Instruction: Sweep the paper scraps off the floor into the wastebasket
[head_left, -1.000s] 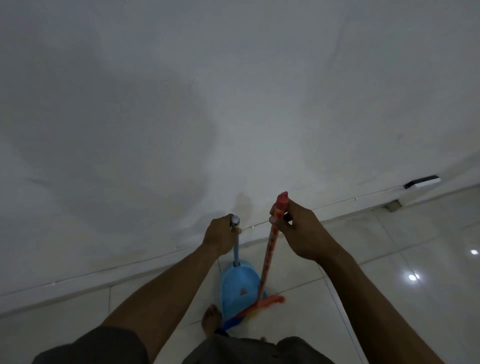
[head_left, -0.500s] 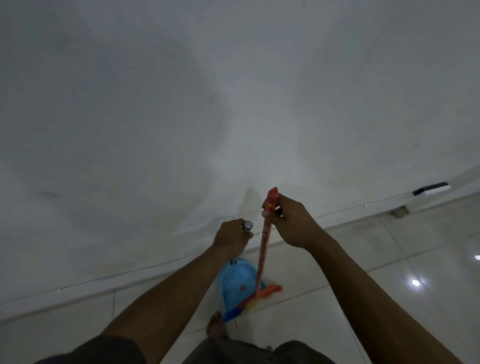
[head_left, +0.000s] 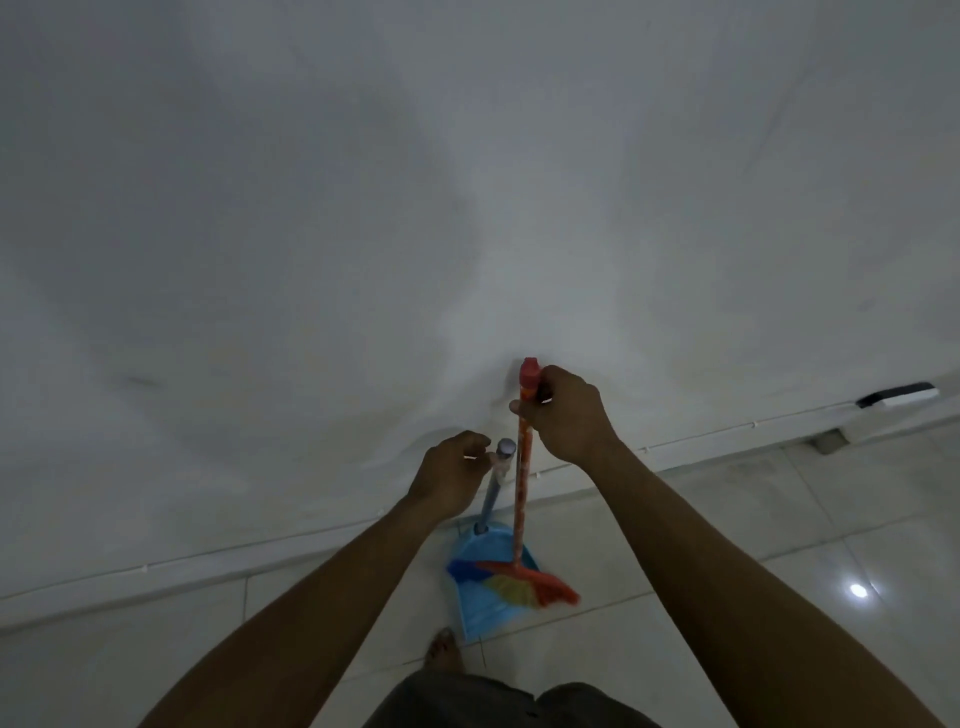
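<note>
My right hand grips the orange broom handle just under its red top cap. The broom's rainbow bristles lie across the blue dustpan, which stands on the tiled floor against the wall. My left hand is curled beside the dustpan's grey-capped handle, its fingertips pinching the handle just below the cap. No paper scraps and no wastebasket are in view.
A white wall fills most of the view, with a thin cable along its base. A small black and white device sits low on the wall at the right. My bare foot stands just in front of the dustpan.
Both hands moved toward the wall with broom and dustpan. My left hand slid off the top of the dustpan handle, so its cap now shows beside my fingertips. The bristles now lie over the pan.
</note>
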